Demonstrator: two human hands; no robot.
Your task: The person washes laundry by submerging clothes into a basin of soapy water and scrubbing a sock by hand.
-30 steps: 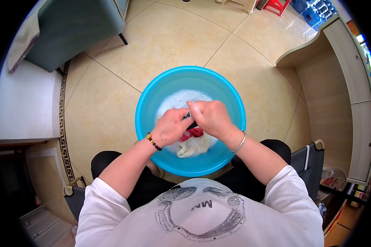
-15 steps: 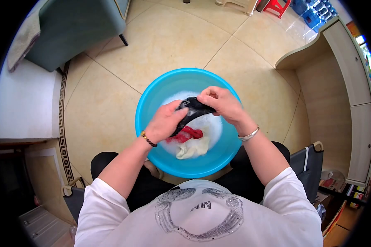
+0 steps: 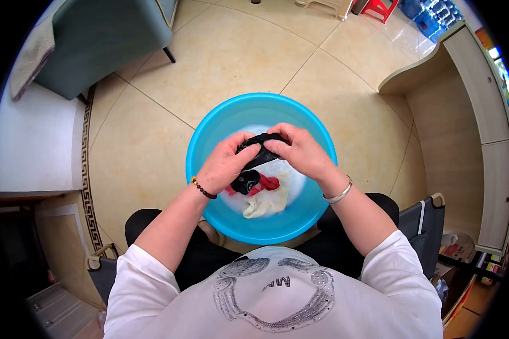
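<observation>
Both hands grip a wet black sock (image 3: 257, 161) with suds on it, held over a blue basin (image 3: 261, 234). My left hand (image 3: 225, 161) is closed on its left side, thumb on top. Pinching the right side, my right hand (image 3: 300, 150) is close to the left one. A lower dark part of the sock hangs toward a red cloth (image 3: 268, 183) in the basin. Next to the red cloth lies a cream cloth (image 3: 268, 204), partly in white foam (image 3: 294, 175). The fingertips under the black fabric are hidden.
The basin stands on a tiled floor (image 3: 152, 130) between my knees. A grey-green chair (image 3: 102, 45) is at upper left, a wooden cabinet (image 3: 452, 96) at right. Farther back are a red stool (image 3: 380, 8) and bottled water packs (image 3: 430, 22).
My right hand has shifted inward and turned its thumb toward the left hand. The black sock, stretched between the hands before, is now bunched, with a part hanging over the red cloth.
</observation>
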